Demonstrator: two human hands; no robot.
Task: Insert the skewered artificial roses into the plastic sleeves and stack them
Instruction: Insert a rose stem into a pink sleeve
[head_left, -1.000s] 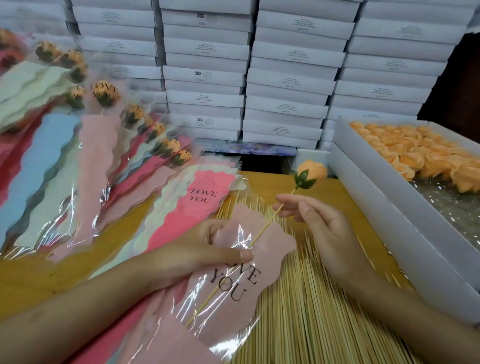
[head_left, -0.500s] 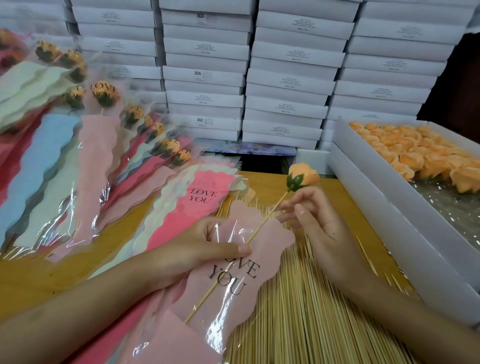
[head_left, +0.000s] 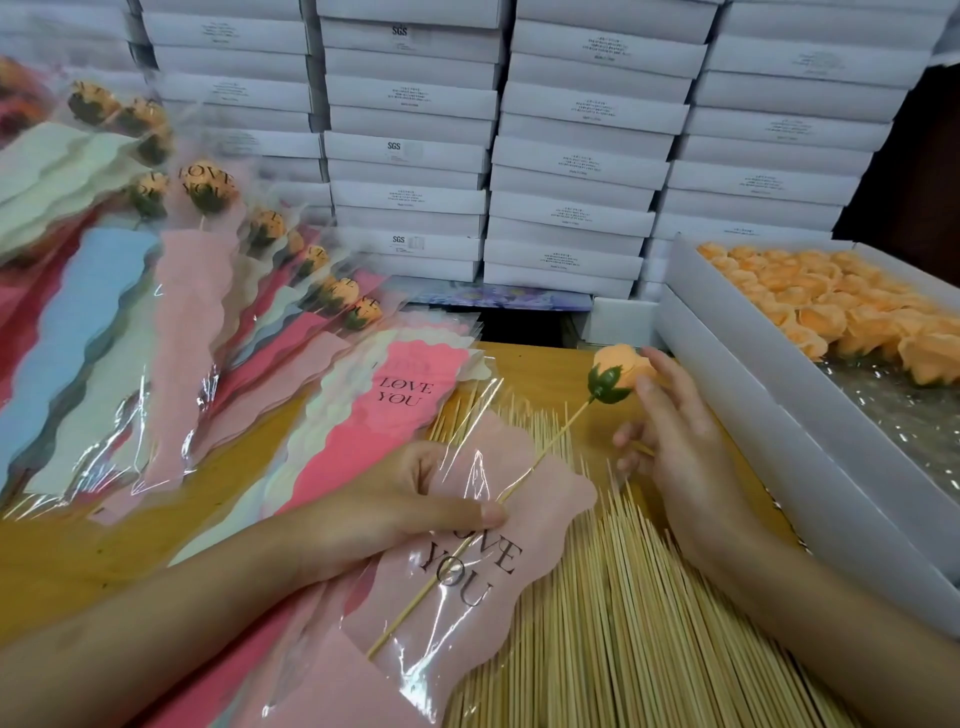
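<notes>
Skewered rose (head_left: 617, 372): bloom between right fingers (head_left: 658, 409), stick in left-pinched pink sleeve (head_left: 551, 496)

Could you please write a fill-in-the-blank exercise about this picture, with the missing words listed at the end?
1. The left hand pinches a pink sleeve printed "LOVE ____".
2. The skewer under the rose has its lower end ____ that sleeve.
3. The white box beside the right hand holds many loose orange ____.
Missing words: YOU; inside; roses.

The sleeve (head_left: 545, 499) is glossy, crinkled clear plastic over matt pink paper. The skewers (head_left: 623, 597) are pale bare wood. The rose (head_left: 618, 364) looks matt, the boxes (head_left: 571, 218) matt white card, and the tabletop (head_left: 540, 364) smooth wood.
</notes>
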